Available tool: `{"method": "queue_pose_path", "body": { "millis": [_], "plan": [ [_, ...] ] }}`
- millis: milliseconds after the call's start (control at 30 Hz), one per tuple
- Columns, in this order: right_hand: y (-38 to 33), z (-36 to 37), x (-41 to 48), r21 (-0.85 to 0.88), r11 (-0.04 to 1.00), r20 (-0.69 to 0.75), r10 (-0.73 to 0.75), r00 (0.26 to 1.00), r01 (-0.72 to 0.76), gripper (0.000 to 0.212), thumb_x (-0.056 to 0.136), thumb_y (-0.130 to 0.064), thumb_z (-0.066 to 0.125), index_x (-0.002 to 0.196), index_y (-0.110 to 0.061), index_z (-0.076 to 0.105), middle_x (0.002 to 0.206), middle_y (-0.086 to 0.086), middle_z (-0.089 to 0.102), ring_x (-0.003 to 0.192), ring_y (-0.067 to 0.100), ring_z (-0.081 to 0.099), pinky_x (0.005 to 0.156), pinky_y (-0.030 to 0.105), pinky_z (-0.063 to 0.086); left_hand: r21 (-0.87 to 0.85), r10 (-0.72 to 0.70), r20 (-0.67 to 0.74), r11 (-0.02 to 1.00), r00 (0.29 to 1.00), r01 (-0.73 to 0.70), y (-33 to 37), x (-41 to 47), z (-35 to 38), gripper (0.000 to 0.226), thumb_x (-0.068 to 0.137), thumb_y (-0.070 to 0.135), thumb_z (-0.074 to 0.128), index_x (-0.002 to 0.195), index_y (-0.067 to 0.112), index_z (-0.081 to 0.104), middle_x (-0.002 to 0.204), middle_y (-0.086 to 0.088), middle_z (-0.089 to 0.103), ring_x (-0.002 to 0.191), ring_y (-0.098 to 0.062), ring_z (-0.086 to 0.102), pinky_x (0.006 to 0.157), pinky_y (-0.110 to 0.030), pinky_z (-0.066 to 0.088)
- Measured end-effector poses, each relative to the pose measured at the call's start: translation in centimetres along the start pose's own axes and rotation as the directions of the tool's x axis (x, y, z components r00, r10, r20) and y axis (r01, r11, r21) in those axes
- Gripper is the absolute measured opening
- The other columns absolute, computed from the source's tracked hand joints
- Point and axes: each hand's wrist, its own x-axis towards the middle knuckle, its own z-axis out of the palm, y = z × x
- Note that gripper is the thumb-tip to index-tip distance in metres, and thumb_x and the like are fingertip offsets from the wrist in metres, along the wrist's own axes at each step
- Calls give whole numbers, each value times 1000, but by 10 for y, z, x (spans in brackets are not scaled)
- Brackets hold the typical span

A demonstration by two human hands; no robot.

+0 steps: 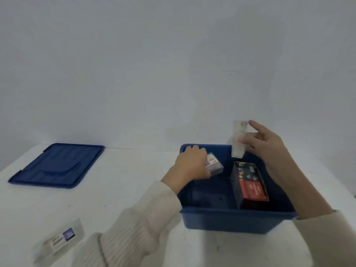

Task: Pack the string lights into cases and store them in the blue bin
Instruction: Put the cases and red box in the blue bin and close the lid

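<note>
The open blue bin [227,220] sits on the white table at centre right. Inside it, along the right side, lies a dark box with a red label [248,185]. My left hand [189,163] reaches into the bin's far left corner and grips a small clear case with a printed label [214,165]. My right hand [267,149] holds another clear case [238,139] upright above the bin's far rim, pinched between thumb and fingers. A third clear case with a label [59,238] lies on the table at the lower left.
The bin's blue lid [55,165] lies flat on the table at the far left. A plain pale wall rises behind the table. The table's white surface [123,180] stretches between lid and bin.
</note>
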Motion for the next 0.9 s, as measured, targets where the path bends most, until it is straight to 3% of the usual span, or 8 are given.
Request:
{"method": "queue_pose_path", "body": {
  "millis": [167, 233, 300, 400, 567, 667, 733, 900],
  "plan": [
    [16, -6, 0, -305, 951, 101, -29, 994, 59, 51, 84, -27, 66, 129, -37, 46, 95, 0, 68, 85, 7, 61, 69, 12, 45, 214, -32, 18, 977, 999, 27, 16, 26, 44, 39, 89, 26, 57, 118, 4, 43, 115, -13, 59, 101, -28, 59, 49, -26, 28],
    [23, 1, 1, -435, 897, 174, 6, 985, 71, 48, 84, -26, 64, 127, -38, 46, 85, 4, 69, 79, 13, 63, 60, 10, 44, 268, -78, 76, 962, 994, 55, 15, 32, 52, 39, 88, 22, 58, 121, 6, 44, 117, -10, 59, 104, -26, 60, 57, -26, 34],
    [31, 8, 4, -560, 823, 242, 53, 969, 95, 42, 83, -28, 59, 122, -38, 47, 76, 4, 66, 78, 20, 63, 66, 21, 49, 317, -109, 143, 947, 984, 59, 15, 37, 57, 36, 90, 22, 56, 122, 7, 49, 121, -9, 59, 109, -26, 58, 69, -30, 39],
    [41, 21, 10, -744, 653, 283, 119, 952, 139, 32, 86, -36, 50, 117, -30, 47, 90, 7, 64, 84, 25, 61, 77, 34, 50, 414, -72, 230, 910, 970, -31, 17, 39, 56, 34, 96, 24, 47, 124, 6, 51, 127, -10, 56, 115, -27, 55, 81, -32, 43],
    [53, 45, 20, -914, 281, 332, 108, 937, 292, 30, 89, -32, 46, 113, -13, 46, 107, 13, 61, 95, 31, 59, 66, 31, 38, 499, -27, 354, 851, 935, -164, 14, 34, 50, 59, 89, 41, 57, 134, 8, 42, 134, -13, 48, 126, -30, 40, 90, -35, 37],
    [62, 59, 26, -928, 93, 373, 213, 903, 361, 36, 92, -30, 47, 121, -9, 47, 120, 11, 57, 108, 30, 57, 75, 33, 42, 489, -8, 391, 849, 920, -200, 11, 34, 51, 68, 81, 34, 69, 136, 7, 40, 135, -15, 45, 126, -31, 38, 94, -39, 42],
    [69, 65, 29, -930, 67, 363, 297, 883, 360, 40, 92, -28, 48, 125, -7, 45, 125, 12, 54, 113, 29, 55, 82, 35, 45, 447, 20, 378, 872, 926, -201, 8, 36, 51, 59, 84, 28, 66, 133, 5, 44, 133, -16, 48, 121, -31, 46, 91, -38, 43],
    [63, 64, 32, -932, 181, 357, 310, 881, 314, 40, 92, -31, 48, 122, -5, 46, 121, 14, 55, 110, 30, 55, 78, 34, 44, 377, 20, 323, 914, 946, -149, 0, 43, 50, 46, 89, 17, 60, 130, 3, 44, 130, -16, 50, 115, -31, 54, 87, -37, 46]
  ]
}}
